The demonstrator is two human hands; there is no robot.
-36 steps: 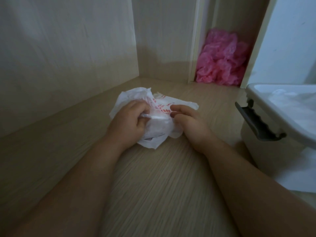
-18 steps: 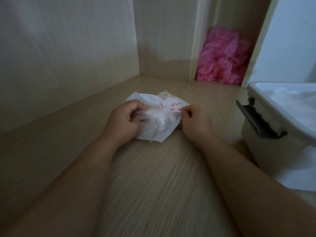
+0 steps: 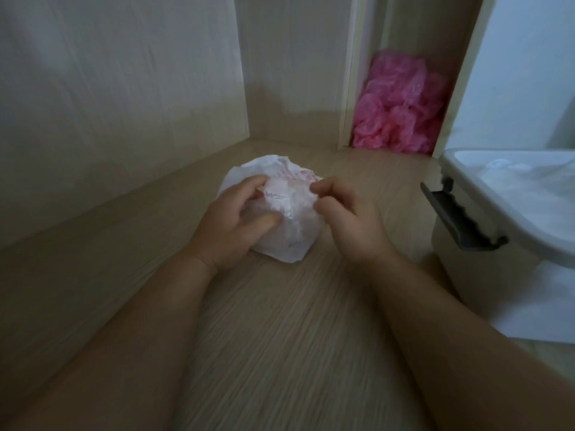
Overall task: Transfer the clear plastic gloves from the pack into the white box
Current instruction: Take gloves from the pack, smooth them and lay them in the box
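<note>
One crumpled pack [image 3: 287, 227], long axis toward the surface's [image 3: 280, 337] far edge. The left hand [image 3: 228, 227] and right hand [image 3: 354, 227] have fingers clamped on it. One white box [image 3: 460, 275] stands near the right edge.

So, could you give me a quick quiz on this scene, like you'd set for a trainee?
1. The left hand and the right hand are both in view. Which of them grips the crumpled pack? A: left only. B: right only. C: both.
2. Fill in: the heap of crumpled plastic in the back niche is ___ in colour.
3. True or false: the white box stands to the right of the pack.

Key: 1 C; 2 pink; 3 true.
</note>
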